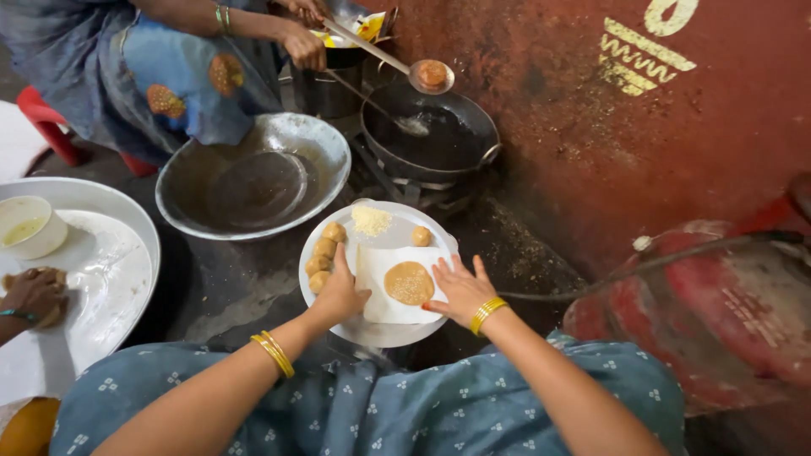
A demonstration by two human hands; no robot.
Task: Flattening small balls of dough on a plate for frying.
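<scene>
Flattened dough disc (pixel 409 282) lies on white sheet (pixel 380 287) atop round plate (pixel 380 333); left hand (pixel 340 291) and right hand (pixel 460 290) rest open, flat, gripping nothing; disc likely soft, tearable; lift by sheet edge.

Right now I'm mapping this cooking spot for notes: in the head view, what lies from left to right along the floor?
Small white bowl → large steel tray → wide empty metal basin → white plate under the person's hands → red gas cylinder.

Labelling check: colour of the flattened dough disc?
Golden-brown flattened dough disc on a white sheet; head view.
</scene>
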